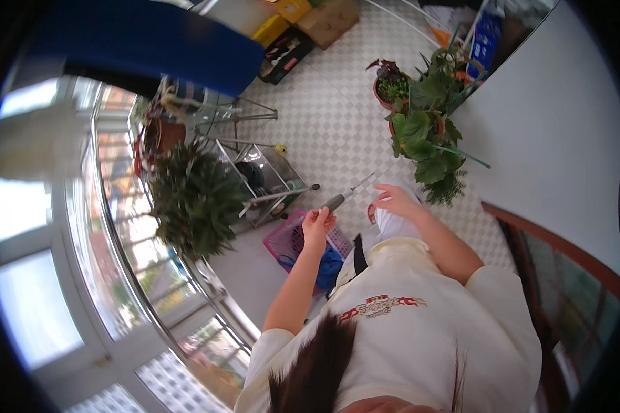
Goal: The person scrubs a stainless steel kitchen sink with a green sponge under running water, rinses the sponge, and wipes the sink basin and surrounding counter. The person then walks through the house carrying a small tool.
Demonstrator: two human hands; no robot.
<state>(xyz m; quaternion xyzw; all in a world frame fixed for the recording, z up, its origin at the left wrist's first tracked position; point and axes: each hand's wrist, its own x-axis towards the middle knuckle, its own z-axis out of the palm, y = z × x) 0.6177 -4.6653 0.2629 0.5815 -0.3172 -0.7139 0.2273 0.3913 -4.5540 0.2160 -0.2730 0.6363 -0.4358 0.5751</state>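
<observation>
My left hand (318,227) grips a slim hand tool by the end of its grey handle (334,202). Its thin metal shaft (362,181) points away from me and to the right; the exact kind of tip is too small to tell. My right hand (397,200) is just right of the shaft, apart from it, with its fingers spread and nothing visible in them. Below my left hand stands a pink plastic basket (279,238) with a blue thing (329,268) in it.
Left are a metal rack (268,197), a leafy plant (196,201) and a railing (108,222). Potted plants (418,137) stand right, beside a white panel (547,134). A blue board (150,41) and boxes (328,23) lie ahead on the checkered floor (330,108).
</observation>
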